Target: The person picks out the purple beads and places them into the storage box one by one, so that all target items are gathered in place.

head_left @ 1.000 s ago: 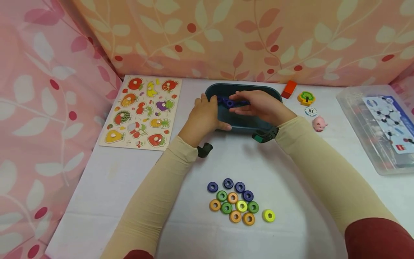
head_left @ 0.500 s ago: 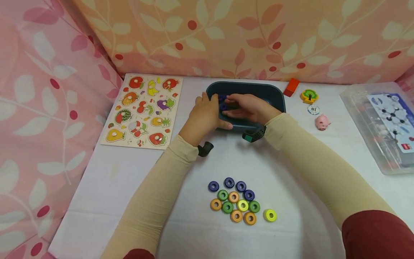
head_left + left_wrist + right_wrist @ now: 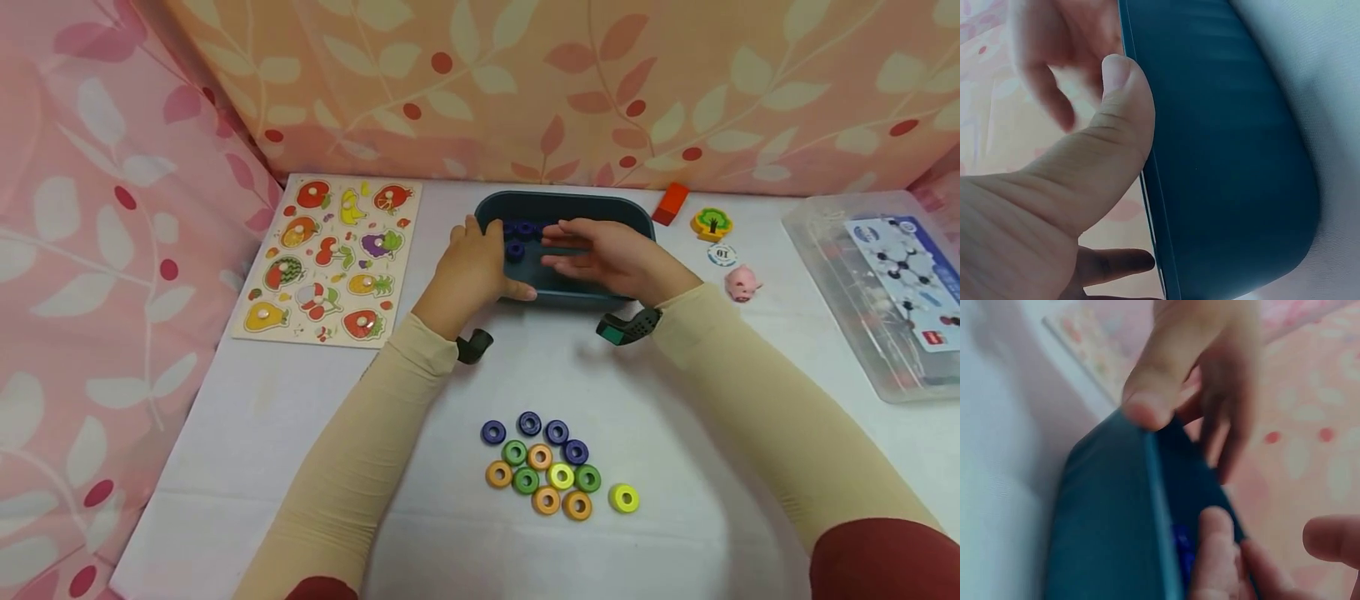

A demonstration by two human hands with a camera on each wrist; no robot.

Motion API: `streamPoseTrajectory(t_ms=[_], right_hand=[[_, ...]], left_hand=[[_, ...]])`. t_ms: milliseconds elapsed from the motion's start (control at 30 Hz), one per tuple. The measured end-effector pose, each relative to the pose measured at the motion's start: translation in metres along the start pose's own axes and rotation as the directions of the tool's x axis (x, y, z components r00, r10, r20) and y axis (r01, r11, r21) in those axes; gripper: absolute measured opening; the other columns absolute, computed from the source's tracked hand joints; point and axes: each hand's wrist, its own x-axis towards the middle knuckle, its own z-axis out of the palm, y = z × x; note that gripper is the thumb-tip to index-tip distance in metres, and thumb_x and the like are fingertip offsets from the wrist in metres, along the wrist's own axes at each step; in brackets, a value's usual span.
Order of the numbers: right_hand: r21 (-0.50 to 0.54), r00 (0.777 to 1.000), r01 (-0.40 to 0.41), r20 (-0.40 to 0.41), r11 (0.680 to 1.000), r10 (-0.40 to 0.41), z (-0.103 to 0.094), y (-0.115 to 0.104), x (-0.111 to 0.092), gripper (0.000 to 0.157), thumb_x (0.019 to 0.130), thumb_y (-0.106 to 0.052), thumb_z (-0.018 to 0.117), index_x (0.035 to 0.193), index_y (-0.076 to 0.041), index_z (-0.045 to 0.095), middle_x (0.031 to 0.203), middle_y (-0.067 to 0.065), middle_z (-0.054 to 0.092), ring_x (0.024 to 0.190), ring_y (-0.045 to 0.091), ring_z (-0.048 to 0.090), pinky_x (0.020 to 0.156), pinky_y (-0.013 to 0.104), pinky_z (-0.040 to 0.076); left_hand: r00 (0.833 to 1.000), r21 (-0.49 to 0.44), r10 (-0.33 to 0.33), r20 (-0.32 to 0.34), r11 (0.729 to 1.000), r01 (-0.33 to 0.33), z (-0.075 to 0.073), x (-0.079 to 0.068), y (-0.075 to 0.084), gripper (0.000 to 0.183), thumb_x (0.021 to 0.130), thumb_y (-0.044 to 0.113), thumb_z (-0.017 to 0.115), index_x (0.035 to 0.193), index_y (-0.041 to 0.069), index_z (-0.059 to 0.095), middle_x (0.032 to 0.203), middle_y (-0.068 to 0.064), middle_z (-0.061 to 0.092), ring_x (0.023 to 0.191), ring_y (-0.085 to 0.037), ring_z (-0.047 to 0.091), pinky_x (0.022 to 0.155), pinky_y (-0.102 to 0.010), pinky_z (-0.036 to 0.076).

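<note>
The rounded rectangular plastic tray [image 3: 562,294] is deep teal; the small ring-shaped beads inside it [image 3: 514,251] are dark blue-violet. The cloth-covered counter [image 3: 300,417] is white, its loose rings dark blue [image 3: 529,433], green [image 3: 526,490], orange [image 3: 577,517] and bright yellow [image 3: 624,508] (some of the oranges look paler). The peach fabric backdrop [image 3: 480,108] carries cream leaves, coral leaves and red dots; the pink fabric side curtain [image 3: 45,325] has white leaves. Long fabric sleeves [image 3: 337,467] show beige, then dark red.

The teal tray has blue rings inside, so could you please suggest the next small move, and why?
Perhaps the right hand should pinch the front blue ring in the teal tray: that hand looks empty, the ring sits close by, and the left hand holds the tray.
</note>
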Motion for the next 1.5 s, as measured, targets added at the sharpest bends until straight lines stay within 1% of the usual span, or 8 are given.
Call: streamPoseTrajectory(t_ms=[267, 433, 633, 733, 933, 1067, 1333, 1500], right_hand=[[-0.003, 0.995, 0.068, 0.078, 0.998, -0.068, -0.01, 0.016, -0.046, 0.036, 0.101, -0.038, 0.058, 0.122, -0.01, 0.069, 0.124, 0.006, 0.067, 0.096, 0.017, 0.072, 0.084, 0.025, 0.058], [-0.16, 0.981, 0.081, 0.187, 0.984, -0.05, 0.002, 0.041, -0.057, 0.038, 0.105, -0.033, 0.052, 0.127, -0.005, 0.066, 0.127, 0.009, 0.069, 0.097, 0.017, 0.073, 0.089, 0.029, 0.057], [-0.438, 0.927, 0.073, 0.361, 0.896, 0.1, 0.038, 0.076, -0.051, 0.039, 0.107, -0.031, 0.049, 0.128, -0.002, 0.066, 0.13, 0.016, 0.067, 0.097, 0.018, 0.072, 0.089, 0.033, 0.057], [-0.509, 0.901, 0.105, 0.412, 0.854, 0.135, 0.055, 0.086, -0.042, 0.037, 0.106, -0.03, 0.049, 0.124, -0.005, 0.07, 0.126, 0.013, 0.07, 0.095, 0.018, 0.07, 0.088, 0.031, 0.056], [-0.593, 0.875, 0.149, 0.451, 0.791, 0.173, 0.078, 0.093, -0.031, 0.036, 0.107, -0.031, 0.046, 0.12, -0.011, 0.073, 0.116, 0.006, 0.073, 0.094, 0.016, 0.068, 0.086, 0.027, 0.052], [-0.621, 0.849, 0.133, 0.473, 0.773, 0.234, 0.084, 0.094, -0.031, 0.036, 0.107, -0.03, 0.045, 0.121, -0.009, 0.072, 0.114, 0.005, 0.073, 0.089, 0.014, 0.068, 0.084, 0.027, 0.054], [-0.642, 0.813, 0.167, 0.519, 0.748, 0.264, 0.088, 0.096, -0.034, 0.034, 0.107, -0.026, 0.046, 0.123, -0.009, 0.071, 0.119, 0.002, 0.072, 0.087, 0.014, 0.07, 0.082, 0.027, 0.056], [-0.638, 0.776, 0.178, 0.559, 0.749, 0.291, 0.09, 0.099, -0.034, 0.031, 0.106, -0.023, 0.049, 0.124, -0.009, 0.07, 0.121, 0.002, 0.072, 0.089, 0.016, 0.071, 0.082, 0.028, 0.056]], left_hand=[[1.0, -0.029, -0.017, 0.004, 0.999, 0.017, -0.003, -0.002, -0.004, 0.118, 0.07, 0.059, 0.084, 0.158, 0.007, 0.025, 0.164, -0.028, 0.015, 0.148, -0.041, 0.023, 0.117, -0.048, 0.035], [1.0, -0.04, -0.019, 0.001, 0.999, 0.019, -0.002, -0.001, -0.006, 0.118, 0.07, 0.057, 0.085, 0.158, 0.007, 0.025, 0.164, -0.028, 0.015, 0.148, -0.04, 0.023, 0.116, -0.049, 0.036], [1.0, -0.044, -0.016, -0.003, 0.999, 0.016, -0.003, 0.0, -0.005, 0.117, 0.069, 0.058, 0.085, 0.157, 0.008, 0.026, 0.164, -0.027, 0.015, 0.148, -0.04, 0.024, 0.115, -0.049, 0.037], [1.0, -0.038, -0.011, -0.006, 0.999, 0.01, -0.003, 0.0, -0.005, 0.117, 0.069, 0.059, 0.085, 0.157, 0.007, 0.026, 0.164, -0.028, 0.015, 0.147, -0.04, 0.024, 0.115, -0.048, 0.037], [1.0, -0.032, 0.002, -0.001, 0.999, -0.002, -0.003, 0.0, -0.003, 0.117, 0.069, 0.059, 0.085, 0.156, 0.006, 0.027, 0.164, -0.028, 0.015, 0.146, -0.04, 0.026, 0.115, -0.048, 0.038], [1.0, -0.03, 0.008, 0.002, 1.0, -0.008, -0.003, 0.001, -0.003, 0.117, 0.069, 0.059, 0.085, 0.156, 0.006, 0.028, 0.164, -0.028, 0.015, 0.146, -0.04, 0.025, 0.115, -0.047, 0.038], [1.0, -0.038, 0.001, -0.001, 0.999, -0.001, -0.003, 0.001, -0.002, 0.117, 0.069, 0.059, 0.085, 0.157, 0.008, 0.027, 0.164, -0.028, 0.015, 0.146, -0.039, 0.026, 0.114, -0.048, 0.039], [1.0, -0.033, 0.004, 0.006, 0.999, -0.004, -0.002, 0.001, -0.001, 0.117, 0.069, 0.06, 0.085, 0.156, 0.007, 0.027, 0.164, -0.028, 0.015, 0.146, -0.04, 0.026, 0.114, -0.048, 0.039]])
